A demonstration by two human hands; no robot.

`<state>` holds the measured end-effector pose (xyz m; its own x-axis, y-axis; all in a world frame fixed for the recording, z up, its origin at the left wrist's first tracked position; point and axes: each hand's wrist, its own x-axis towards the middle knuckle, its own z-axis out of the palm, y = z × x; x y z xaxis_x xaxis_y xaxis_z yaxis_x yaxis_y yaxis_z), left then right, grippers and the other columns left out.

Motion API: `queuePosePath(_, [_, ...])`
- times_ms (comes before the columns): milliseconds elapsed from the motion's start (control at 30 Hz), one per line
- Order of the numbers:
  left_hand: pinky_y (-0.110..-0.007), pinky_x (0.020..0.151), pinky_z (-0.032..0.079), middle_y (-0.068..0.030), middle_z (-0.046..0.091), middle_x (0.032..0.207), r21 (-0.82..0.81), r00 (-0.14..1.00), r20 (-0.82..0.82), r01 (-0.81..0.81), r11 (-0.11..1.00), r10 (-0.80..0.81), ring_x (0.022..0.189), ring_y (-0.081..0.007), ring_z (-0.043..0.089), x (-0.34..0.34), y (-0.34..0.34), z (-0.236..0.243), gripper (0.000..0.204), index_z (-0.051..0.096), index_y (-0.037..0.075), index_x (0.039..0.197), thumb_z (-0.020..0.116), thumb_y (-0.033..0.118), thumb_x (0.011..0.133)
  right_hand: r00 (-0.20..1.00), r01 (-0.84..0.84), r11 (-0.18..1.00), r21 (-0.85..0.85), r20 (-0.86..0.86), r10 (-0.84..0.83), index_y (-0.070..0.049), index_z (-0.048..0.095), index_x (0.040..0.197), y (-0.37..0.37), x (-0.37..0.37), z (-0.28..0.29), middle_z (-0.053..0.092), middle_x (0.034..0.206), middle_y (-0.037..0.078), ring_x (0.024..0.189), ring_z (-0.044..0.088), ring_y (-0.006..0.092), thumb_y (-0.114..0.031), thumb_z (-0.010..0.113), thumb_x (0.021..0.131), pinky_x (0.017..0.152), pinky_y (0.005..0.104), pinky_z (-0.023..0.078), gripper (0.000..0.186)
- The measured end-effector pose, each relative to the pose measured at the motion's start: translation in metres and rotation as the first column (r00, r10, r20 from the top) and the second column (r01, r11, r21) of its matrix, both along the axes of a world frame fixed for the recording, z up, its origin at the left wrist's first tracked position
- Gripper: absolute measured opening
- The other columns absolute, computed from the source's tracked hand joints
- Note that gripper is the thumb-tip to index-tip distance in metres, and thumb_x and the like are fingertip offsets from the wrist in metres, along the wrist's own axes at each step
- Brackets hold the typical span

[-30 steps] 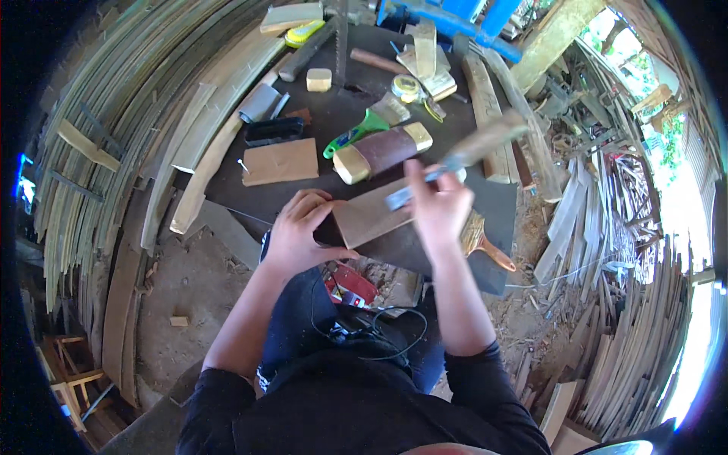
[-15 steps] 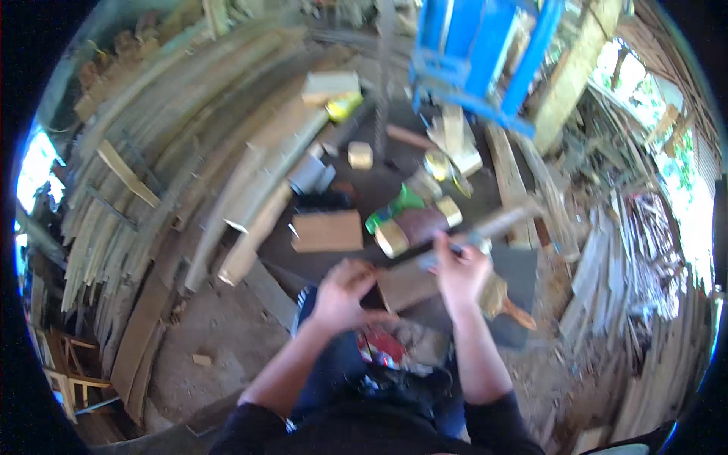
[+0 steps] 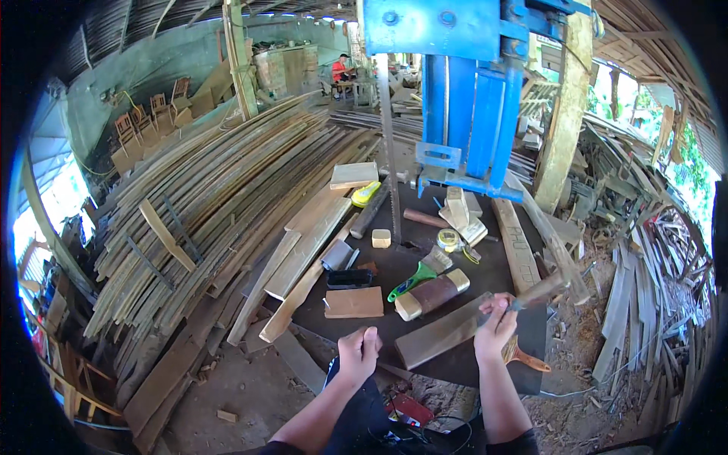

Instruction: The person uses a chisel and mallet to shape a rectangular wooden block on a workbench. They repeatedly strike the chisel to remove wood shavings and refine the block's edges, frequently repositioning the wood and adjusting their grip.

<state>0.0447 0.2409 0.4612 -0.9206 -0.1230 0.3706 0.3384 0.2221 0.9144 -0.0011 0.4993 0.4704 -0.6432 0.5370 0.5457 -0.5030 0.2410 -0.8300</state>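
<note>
Down at the near edge of the worktop (image 3: 425,262), both hands close around tools over a flat board (image 3: 442,341).

Both forearms rise from the lower edge, the elbows cut off. The left hand (image 3: 359,353) is curled into a fist just off the board's near end; what it grips is hidden inside the fingers. The right hand (image 3: 494,331) is closed on a hammer handle (image 3: 540,291) at the board's far end, the head blurred. A brush (image 3: 523,357) lies just beside that wrist.

1. A long plank (image 3: 444,339) is laid on the work table (image 3: 425,265), between the left hand (image 3: 359,353) and the right hand (image 3: 493,330).
2. A flat block (image 3: 354,302) is placed behind the left hand.
3. A saw blade (image 3: 389,152) is set upright behind them.
</note>
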Motion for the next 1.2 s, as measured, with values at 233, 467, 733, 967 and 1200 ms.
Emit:
queuePosePath(233, [-0.041, 0.062, 0.043, -0.008, 0.056, 0.076, -0.583, 0.969, -0.153, 0.07, 0.809, -0.194, 0.069, -0.0275, 0.057, -0.001, 0.03, 0.048, 0.053, 0.055, 0.006, 0.073, 0.06, 0.055, 0.093, 0.999, -0.039, 0.99, 0.138, 0.012, 0.037, -0.001, 0.056, 0.103, 0.0, 0.008, 0.003, 0.051, 0.067, 0.003, 0.062, 0.052, 0.0123, -0.021, 0.042, 0.108, 0.06, 0.0289, 0.043, 0.025])
queuePosePath(467, [-0.055, 0.107, 0.038, -0.0212, 0.043, 0.141, -0.891, 0.97, -0.15, -0.05, 0.452, -0.189, 0.13, -0.0397, 0.047, 0.002, 0.085, 0.05, 0.083, 0.048, -0.001, 0.14, 0.062, 0.062, 0.087, 0.998, -0.032, 0.988, 0.153, -0.055, 0.041, -0.002, 0.059, 0.102, 0.002, -0.001, -0.013, 0.053, 0.064, 0.004, 0.057, 0.053, 0.0156, -0.015, 0.045, 0.105, 0.057, 0.0321, 0.043, 0.019])
queuePosePath(733, [-0.057, 0.116, 0.027, -0.0249, 0.034, 0.155, -0.943, 0.969, -0.151, -0.081, 0.322, -0.197, 0.145, -0.0359, 0.032, 0.008, 0.085, 0.027, 0.095, 0.041, -0.007, 0.144, 0.061, 0.065, 0.086, 1.0, -0.012, 0.979, 0.203, -0.02, 0.016, -0.003, 0.059, 0.107, 0.0, 0.009, -0.002, 0.055, 0.067, 0.006, 0.061, 0.057, 0.0203, -0.008, 0.046, 0.101, 0.059, 0.0359, 0.044, 0.014])
queuePosePath(967, [-0.062, 0.115, 0.025, -0.0209, 0.032, 0.158, -0.952, 0.975, -0.122, -0.062, 0.298, -0.186, 0.148, -0.0349, 0.027, 0.005, 0.091, 0.033, 0.089, 0.04, -0.005, 0.146, 0.058, 0.061, 0.089, 1.0, 0.018, 0.959, 0.284, -0.023, -0.012, -0.003, 0.06, 0.11, 0.005, 0.008, 0.002, 0.061, 0.073, 0.01, 0.072, 0.062, 0.0298, -0.005, 0.051, 0.097, 0.067, 0.0414, 0.049, 0.016])
queuePosePath(1200, [-0.067, 0.115, 0.02, -0.0144, 0.03, 0.161, -0.964, 0.98, -0.057, -0.005, 0.266, -0.189, 0.152, -0.0309, 0.017, 0.005, 0.089, 0.023, 0.074, 0.038, -0.001, 0.149, 0.058, 0.045, 0.094, 0.994, 0.083, 0.917, 0.389, -0.098, -0.049, 0.0, 0.057, 0.113, 0.008, 0.006, 0.004, 0.068, 0.086, 0.012, 0.084, 0.063, 0.0363, 0.004, 0.056, 0.09, 0.075, 0.0445, 0.049, 0.023])
